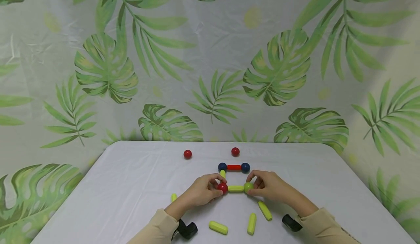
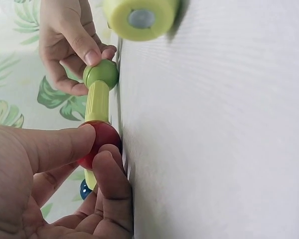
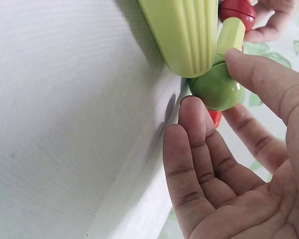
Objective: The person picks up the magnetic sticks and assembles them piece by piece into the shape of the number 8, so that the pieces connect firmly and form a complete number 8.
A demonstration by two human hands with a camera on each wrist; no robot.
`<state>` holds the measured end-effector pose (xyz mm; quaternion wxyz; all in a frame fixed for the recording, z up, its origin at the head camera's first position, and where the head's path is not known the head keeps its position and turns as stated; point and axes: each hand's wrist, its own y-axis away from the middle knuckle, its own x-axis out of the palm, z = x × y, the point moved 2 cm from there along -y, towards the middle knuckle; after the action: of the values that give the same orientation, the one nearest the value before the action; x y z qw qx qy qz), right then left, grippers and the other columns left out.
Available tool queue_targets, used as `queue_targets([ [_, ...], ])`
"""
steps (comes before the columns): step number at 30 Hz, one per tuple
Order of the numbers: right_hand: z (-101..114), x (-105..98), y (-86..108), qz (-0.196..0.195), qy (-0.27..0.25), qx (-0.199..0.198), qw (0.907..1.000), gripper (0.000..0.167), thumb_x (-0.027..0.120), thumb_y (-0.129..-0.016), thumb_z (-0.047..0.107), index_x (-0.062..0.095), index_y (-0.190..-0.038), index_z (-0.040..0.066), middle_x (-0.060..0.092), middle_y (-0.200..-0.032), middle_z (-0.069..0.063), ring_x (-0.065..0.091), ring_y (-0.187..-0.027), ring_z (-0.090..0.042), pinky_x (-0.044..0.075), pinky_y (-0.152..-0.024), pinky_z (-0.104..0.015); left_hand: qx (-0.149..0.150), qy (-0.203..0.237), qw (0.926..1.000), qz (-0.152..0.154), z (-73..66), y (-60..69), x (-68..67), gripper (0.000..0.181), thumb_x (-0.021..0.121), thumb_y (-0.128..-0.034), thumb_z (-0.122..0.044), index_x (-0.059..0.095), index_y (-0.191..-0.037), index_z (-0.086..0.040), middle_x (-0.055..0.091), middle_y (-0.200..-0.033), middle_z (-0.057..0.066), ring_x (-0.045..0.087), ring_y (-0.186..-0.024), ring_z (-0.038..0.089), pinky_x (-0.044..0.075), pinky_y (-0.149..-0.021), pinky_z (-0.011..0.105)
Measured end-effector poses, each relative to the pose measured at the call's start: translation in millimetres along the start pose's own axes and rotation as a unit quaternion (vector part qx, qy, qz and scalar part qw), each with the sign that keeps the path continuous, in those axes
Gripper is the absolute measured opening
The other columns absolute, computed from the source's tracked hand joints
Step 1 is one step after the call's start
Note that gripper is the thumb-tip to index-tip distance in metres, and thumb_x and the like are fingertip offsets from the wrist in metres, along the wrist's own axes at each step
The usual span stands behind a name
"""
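Note:
My left hand (image 1: 204, 189) pinches a red ball (image 1: 222, 188) between thumb and fingers, at the near left corner of a joined figure on the table. From that ball a yellow-green rod (image 1: 236, 189) runs across to a green ball (image 1: 248, 188), which my right hand (image 1: 270, 186) holds with thumb and fingertips. Another yellow-green rod (image 1: 222, 173) goes from the red ball back to a dark blue ball (image 1: 222, 167). A red rod (image 1: 234, 167) joins that one to a second blue ball (image 1: 245, 167). No rod shows between the green ball and the second blue ball.
Two loose red balls, one left (image 1: 187, 154) and one right (image 1: 235, 151), lie near the back edge. Several loose yellow-green rods, such as this rod (image 1: 218, 227), lie toward the front. The white table (image 1: 137, 185) meets a leaf-patterned cloth (image 1: 216, 61) behind.

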<state>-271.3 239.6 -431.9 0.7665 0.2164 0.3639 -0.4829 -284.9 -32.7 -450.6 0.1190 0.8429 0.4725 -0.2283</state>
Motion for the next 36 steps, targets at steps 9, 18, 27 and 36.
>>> queue_targets([
  [9,-0.9,1.2,0.3,0.003,0.000,0.006,1.0000,0.029,0.084,-0.095,0.026,0.067,-0.114,0.012,0.064,-0.082,0.005,0.057,-0.070,-0.007,0.048,-0.063,-0.022,-0.016,0.011,0.9997,0.012,1.8,-3.1,-1.3,0.023,0.071,-0.1036,-0.016,0.073,-0.126,-0.017,0.066,-0.094,0.004,0.061,-0.071,0.015,0.052,-0.061,0.026],
  [18,-1.7,0.0,0.2,0.010,0.004,0.007,0.9999,0.030,0.082,-0.096,0.029,0.067,-0.115,0.013,0.063,-0.082,0.006,0.056,-0.069,-0.006,0.047,-0.062,-0.021,-0.025,0.010,0.9996,0.011,0.8,-9.3,-7.1,0.028,0.068,-0.1069,-0.024,0.068,-0.134,-0.017,0.067,-0.095,0.009,0.061,-0.065,0.016,0.053,-0.059,0.028],
  [27,6.2,-3.7,5.4,-0.008,0.010,0.011,0.9999,0.033,0.082,-0.096,0.031,0.067,-0.118,0.010,0.060,-0.080,0.004,0.053,-0.066,-0.006,0.045,-0.060,-0.021,-0.026,-0.002,0.9995,-0.017,0.4,-20.0,-9.5,0.033,0.071,-0.1049,-0.022,0.065,-0.137,-0.016,0.067,-0.097,0.009,0.062,-0.066,0.017,0.052,-0.059,0.029],
  [36,37.3,-0.3,8.9,0.004,0.022,-0.022,0.9995,0.030,0.082,-0.096,0.026,0.069,-0.116,0.008,0.061,-0.080,0.008,0.054,-0.070,-0.003,0.048,-0.064,-0.021,-0.051,-0.013,0.9979,-0.036,2.1,-32.0,-11.4,0.061,0.075,-0.1018,-0.022,0.048,-0.156,-0.018,0.066,-0.094,0.007,0.062,-0.060,0.017,0.054,-0.058,0.029],
])
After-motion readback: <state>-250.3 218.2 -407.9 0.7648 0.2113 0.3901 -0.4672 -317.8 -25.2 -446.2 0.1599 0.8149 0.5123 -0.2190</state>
